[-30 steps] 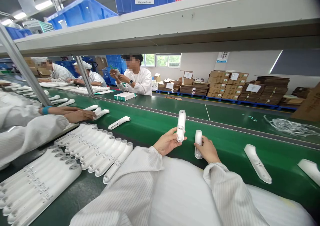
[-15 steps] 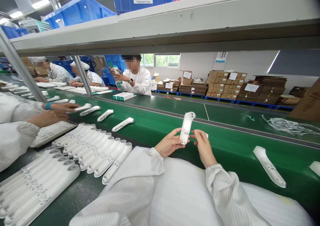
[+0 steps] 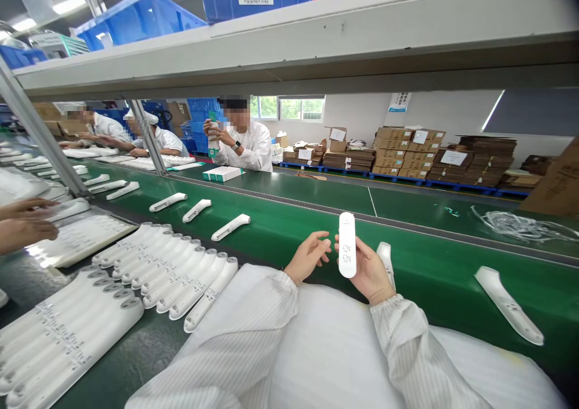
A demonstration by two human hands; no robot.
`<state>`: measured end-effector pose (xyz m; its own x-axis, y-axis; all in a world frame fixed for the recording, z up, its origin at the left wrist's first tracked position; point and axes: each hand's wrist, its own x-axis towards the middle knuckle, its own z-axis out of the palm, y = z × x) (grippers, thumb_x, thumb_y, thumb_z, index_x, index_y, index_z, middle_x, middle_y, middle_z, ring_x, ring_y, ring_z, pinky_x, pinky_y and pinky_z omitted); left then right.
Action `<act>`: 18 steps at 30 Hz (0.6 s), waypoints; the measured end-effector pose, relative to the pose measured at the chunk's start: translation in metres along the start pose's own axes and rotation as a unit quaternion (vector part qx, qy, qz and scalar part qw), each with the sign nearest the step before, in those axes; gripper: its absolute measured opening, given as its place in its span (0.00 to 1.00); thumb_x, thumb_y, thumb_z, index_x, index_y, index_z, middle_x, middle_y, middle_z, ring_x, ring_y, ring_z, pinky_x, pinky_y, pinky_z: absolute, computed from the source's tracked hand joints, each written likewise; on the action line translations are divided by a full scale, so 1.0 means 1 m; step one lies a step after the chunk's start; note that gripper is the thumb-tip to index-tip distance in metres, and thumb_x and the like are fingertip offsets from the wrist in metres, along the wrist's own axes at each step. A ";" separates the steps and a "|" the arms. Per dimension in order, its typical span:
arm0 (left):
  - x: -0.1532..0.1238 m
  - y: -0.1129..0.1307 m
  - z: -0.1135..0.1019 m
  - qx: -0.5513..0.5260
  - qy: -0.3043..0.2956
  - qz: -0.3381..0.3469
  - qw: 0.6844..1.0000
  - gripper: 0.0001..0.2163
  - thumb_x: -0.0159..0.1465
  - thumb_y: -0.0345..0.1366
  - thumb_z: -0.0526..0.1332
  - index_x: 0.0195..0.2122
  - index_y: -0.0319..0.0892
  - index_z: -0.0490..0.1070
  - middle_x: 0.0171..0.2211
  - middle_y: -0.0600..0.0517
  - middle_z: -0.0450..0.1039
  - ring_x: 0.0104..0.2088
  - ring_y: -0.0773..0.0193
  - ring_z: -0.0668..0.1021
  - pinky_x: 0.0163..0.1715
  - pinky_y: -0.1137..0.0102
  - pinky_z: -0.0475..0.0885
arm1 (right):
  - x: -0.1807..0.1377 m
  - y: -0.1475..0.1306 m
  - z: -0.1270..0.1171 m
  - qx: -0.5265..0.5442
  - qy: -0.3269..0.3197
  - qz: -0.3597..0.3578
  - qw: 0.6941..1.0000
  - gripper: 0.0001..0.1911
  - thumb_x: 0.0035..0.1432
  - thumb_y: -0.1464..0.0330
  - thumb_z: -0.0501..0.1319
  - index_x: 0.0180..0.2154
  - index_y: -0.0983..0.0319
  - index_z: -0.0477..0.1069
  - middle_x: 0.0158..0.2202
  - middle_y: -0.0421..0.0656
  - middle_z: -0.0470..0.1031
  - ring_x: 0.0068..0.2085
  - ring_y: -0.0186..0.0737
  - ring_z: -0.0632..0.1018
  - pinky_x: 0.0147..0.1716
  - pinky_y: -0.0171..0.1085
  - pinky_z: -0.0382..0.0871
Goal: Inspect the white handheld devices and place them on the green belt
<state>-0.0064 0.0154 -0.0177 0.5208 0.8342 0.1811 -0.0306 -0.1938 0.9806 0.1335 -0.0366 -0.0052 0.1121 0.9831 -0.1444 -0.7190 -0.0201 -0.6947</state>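
Upright in my right hand (image 3: 368, 270) is a white handheld device (image 3: 347, 240), shaped like a forehead thermometer. Its smooth side, with two round printed marks near the lower end, faces me. Just left of it, my left hand (image 3: 308, 257) is empty, its fingers curved and apart, not touching the device. Behind my right hand, a similar white device (image 3: 385, 255) lies on the green conveyor belt (image 3: 280, 240), partly hidden. Farther right on the belt rests another device (image 3: 509, 306).
Rows of white devices (image 3: 181, 270) lie at my left, with a stacked batch (image 3: 67, 324) nearer. A co-worker's hands (image 3: 27, 222) are at far left. A white shelf (image 3: 289, 53) crosses overhead. Opposite, a person (image 3: 251, 143) holds a green-and-white box (image 3: 213, 134).
The device has passed from my left hand to my right and now shows its other side. My left hand has let go. Devices on the belt have shifted right; the co-worker's hands moved left.
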 end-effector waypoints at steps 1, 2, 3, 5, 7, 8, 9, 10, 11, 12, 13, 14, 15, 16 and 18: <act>0.001 -0.001 -0.002 0.008 0.006 -0.007 1.000 0.21 0.60 0.49 0.53 0.48 0.40 0.63 0.32 0.50 0.68 0.27 0.70 0.71 0.22 0.75 0.63 | 0.000 0.000 0.000 0.003 0.004 0.001 1.000 0.10 0.54 0.65 0.58 0.34 0.61 0.75 0.32 0.40 0.78 0.31 0.36 0.77 0.27 0.33 0.71; 0.002 -0.003 -0.003 0.016 0.011 -0.011 1.000 0.20 0.60 0.48 0.52 0.47 0.39 0.64 0.32 0.50 0.68 0.27 0.70 0.71 0.22 0.75 0.63 | -0.001 0.000 0.000 0.005 0.004 0.003 1.000 0.10 0.54 0.65 0.57 0.34 0.61 0.75 0.32 0.40 0.78 0.31 0.36 0.77 0.26 0.33 0.71; 0.003 -0.004 -0.003 0.023 0.014 -0.011 1.000 0.19 0.60 0.48 0.52 0.46 0.39 0.65 0.32 0.50 0.68 0.27 0.70 0.71 0.22 0.76 0.63 | -0.001 0.000 0.000 0.006 0.001 0.006 1.000 0.10 0.54 0.65 0.57 0.35 0.61 0.75 0.33 0.40 0.78 0.31 0.36 0.77 0.26 0.33 0.71; 0.004 -0.008 -0.004 0.037 0.019 -0.005 0.999 0.19 0.60 0.48 0.52 0.45 0.40 0.65 0.31 0.50 0.69 0.26 0.70 0.71 0.22 0.76 0.63 | -0.001 -0.001 -0.001 0.013 -0.009 0.010 1.000 0.11 0.55 0.66 0.56 0.36 0.61 0.75 0.34 0.41 0.79 0.30 0.37 0.78 0.25 0.33 0.71; 0.005 -0.013 -0.005 0.049 0.024 0.003 0.999 0.19 0.60 0.48 0.52 0.44 0.40 0.66 0.30 0.51 0.69 0.26 0.70 0.71 0.22 0.76 0.63 | -0.002 -0.001 -0.002 0.022 -0.019 0.010 1.000 0.11 0.55 0.67 0.56 0.39 0.61 0.74 0.35 0.41 0.79 0.31 0.38 0.78 0.25 0.34 0.72; 0.006 -0.014 -0.005 0.055 0.025 0.005 0.998 0.18 0.60 0.48 0.52 0.44 0.40 0.66 0.30 0.51 0.69 0.26 0.70 0.71 0.22 0.76 0.63 | -0.003 -0.002 -0.002 0.026 -0.022 0.011 0.999 0.12 0.56 0.68 0.55 0.40 0.61 0.73 0.35 0.42 0.79 0.30 0.38 0.78 0.25 0.35 0.72; 0.006 -0.016 -0.005 0.061 0.026 0.006 0.998 0.18 0.60 0.48 0.53 0.44 0.40 0.66 0.29 0.51 0.70 0.26 0.70 0.71 0.23 0.76 0.64 | -0.003 -0.002 -0.003 0.029 -0.024 0.011 0.999 0.12 0.56 0.68 0.55 0.41 0.62 0.72 0.35 0.42 0.79 0.30 0.38 0.78 0.25 0.35 0.72; 0.006 -0.018 -0.006 0.067 0.025 0.006 0.997 0.18 0.60 0.47 0.53 0.44 0.40 0.66 0.29 0.51 0.70 0.26 0.70 0.71 0.23 0.75 0.64 | -0.004 -0.003 -0.003 0.032 -0.025 0.011 0.999 0.13 0.56 0.69 0.54 0.42 0.62 0.72 0.35 0.43 0.79 0.30 0.38 0.78 0.25 0.35 0.72; 0.007 -0.019 -0.006 0.073 0.025 0.008 0.997 0.17 0.60 0.46 0.53 0.43 0.40 0.67 0.29 0.51 0.70 0.26 0.70 0.71 0.24 0.75 0.64 | -0.004 -0.003 -0.003 0.034 -0.026 0.012 0.999 0.13 0.57 0.69 0.54 0.43 0.63 0.72 0.35 0.43 0.79 0.30 0.38 0.78 0.25 0.35 0.72; 0.007 -0.020 -0.006 0.077 0.024 0.009 0.997 0.16 0.60 0.46 0.53 0.43 0.40 0.67 0.29 0.51 0.70 0.26 0.70 0.71 0.25 0.75 0.65 | -0.004 -0.003 -0.003 0.035 -0.025 0.013 0.999 0.13 0.57 0.69 0.54 0.42 0.63 0.72 0.36 0.43 0.79 0.30 0.38 0.78 0.24 0.35 0.72; 0.007 -0.020 -0.006 0.081 0.023 0.012 0.996 0.16 0.60 0.45 0.53 0.42 0.40 0.68 0.29 0.51 0.71 0.26 0.70 0.71 0.25 0.74 0.65 | -0.004 -0.003 -0.004 0.035 -0.025 0.014 0.999 0.13 0.56 0.69 0.54 0.42 0.63 0.72 0.36 0.44 0.79 0.30 0.38 0.78 0.24 0.35 0.72; 0.007 -0.021 -0.007 0.083 0.023 0.014 0.996 0.15 0.60 0.43 0.54 0.42 0.40 0.68 0.29 0.51 0.71 0.26 0.70 0.71 0.26 0.74 0.65 | -0.003 -0.002 -0.004 0.031 -0.023 0.015 0.999 0.13 0.56 0.68 0.54 0.41 0.63 0.72 0.36 0.44 0.79 0.30 0.38 0.78 0.23 0.35 0.72; 0.008 -0.021 -0.007 0.086 0.023 0.015 0.996 0.14 0.60 0.42 0.53 0.42 0.40 0.68 0.29 0.51 0.71 0.26 0.70 0.71 0.26 0.74 0.66 | -0.002 -0.001 -0.004 0.024 -0.019 0.013 0.999 0.12 0.55 0.68 0.55 0.40 0.63 0.72 0.36 0.44 0.78 0.30 0.38 0.78 0.23 0.35 0.71; 0.008 -0.020 -0.007 0.091 0.025 0.015 0.995 0.13 0.60 0.40 0.53 0.42 0.39 0.68 0.29 0.51 0.71 0.26 0.70 0.71 0.27 0.74 0.66 | 0.000 0.001 -0.005 0.011 -0.010 0.005 1.000 0.12 0.54 0.67 0.56 0.39 0.63 0.72 0.36 0.44 0.78 0.29 0.38 0.78 0.23 0.35 0.71; 0.007 -0.019 -0.007 0.104 0.030 0.013 0.994 0.12 0.59 0.37 0.53 0.41 0.39 0.69 0.29 0.51 0.71 0.26 0.71 0.71 0.28 0.74 0.67 | 0.006 0.005 -0.009 -0.043 0.018 -0.037 0.998 0.12 0.51 0.64 0.59 0.37 0.63 0.72 0.34 0.43 0.78 0.29 0.38 0.77 0.24 0.35 0.70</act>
<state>-0.0076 0.0285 -0.0344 0.4706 0.8553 0.2167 0.1360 -0.3130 0.9400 0.1371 -0.0322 -0.0163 0.1880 0.9755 -0.1139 -0.6464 0.0356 -0.7622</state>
